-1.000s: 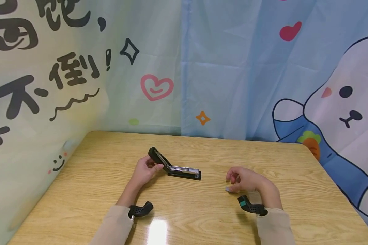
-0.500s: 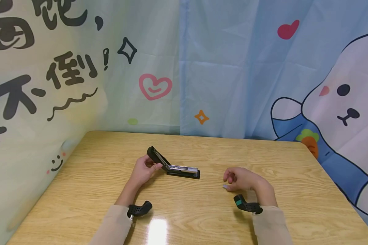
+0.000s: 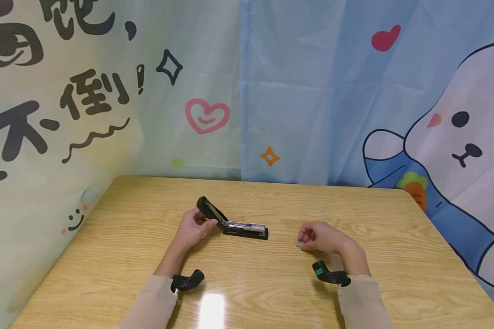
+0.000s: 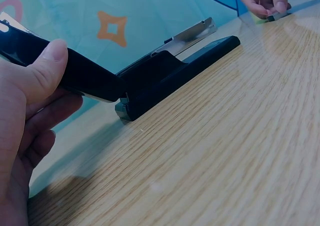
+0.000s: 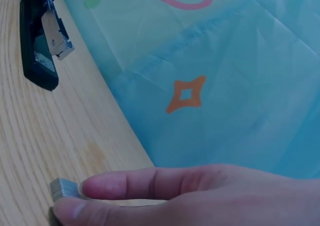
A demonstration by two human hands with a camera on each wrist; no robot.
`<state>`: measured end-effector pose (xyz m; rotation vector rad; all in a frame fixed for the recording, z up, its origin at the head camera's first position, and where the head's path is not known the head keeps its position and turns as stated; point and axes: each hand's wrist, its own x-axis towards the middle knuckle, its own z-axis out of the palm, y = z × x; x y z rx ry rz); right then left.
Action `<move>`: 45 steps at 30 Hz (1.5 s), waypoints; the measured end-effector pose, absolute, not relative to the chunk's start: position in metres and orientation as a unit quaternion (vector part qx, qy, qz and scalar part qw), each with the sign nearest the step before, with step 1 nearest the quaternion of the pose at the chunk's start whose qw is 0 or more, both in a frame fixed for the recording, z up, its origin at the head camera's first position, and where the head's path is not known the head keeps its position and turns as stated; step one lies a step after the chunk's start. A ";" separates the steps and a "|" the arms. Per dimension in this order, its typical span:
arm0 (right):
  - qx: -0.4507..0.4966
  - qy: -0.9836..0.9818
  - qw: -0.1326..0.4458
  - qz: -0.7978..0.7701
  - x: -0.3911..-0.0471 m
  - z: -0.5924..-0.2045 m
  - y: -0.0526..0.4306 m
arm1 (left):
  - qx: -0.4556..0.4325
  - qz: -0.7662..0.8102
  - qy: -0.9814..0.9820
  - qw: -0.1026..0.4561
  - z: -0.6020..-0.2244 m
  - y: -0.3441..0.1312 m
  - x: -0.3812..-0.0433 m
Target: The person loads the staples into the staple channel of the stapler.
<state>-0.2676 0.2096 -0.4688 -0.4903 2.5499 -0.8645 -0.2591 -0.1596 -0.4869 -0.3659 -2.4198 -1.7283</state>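
A black stapler rests on the wooden table with its top cover swung back and its metal magazine exposed. My left hand grips the raised cover, thumb on one side and fingers beneath. To the right of the stapler, apart from it, my right hand pinches a short strip of silvery staples between thumb and index finger, close to the tabletop. In the left wrist view this strip shows small under the right fingertips.
The light wood table spreads around both hands. Behind its back edge hangs a printed curtain. Each wrist wears a black camera mount.
My right hand has shifted slightly left with the staples, and the strip has turned a little. The left hand and stapler hold nearly the same position.
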 end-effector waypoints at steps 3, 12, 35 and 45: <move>-0.182 0.914 0.191 -0.307 -0.270 -0.471 0.209 | -0.123 -0.573 -0.807 0.074 -0.486 -0.160 -0.258; -0.177 0.924 0.166 -0.295 -0.270 -0.471 0.206 | -0.124 -0.574 -0.806 0.073 -0.487 -0.160 -0.259; -0.180 0.943 0.138 -0.245 -0.269 -0.470 0.187 | -0.125 -0.573 -0.807 0.069 -0.483 -0.159 -0.257; -0.185 0.947 0.115 -0.236 -0.272 -0.470 0.185 | -0.124 -0.571 -0.809 0.069 -0.484 -0.160 -0.258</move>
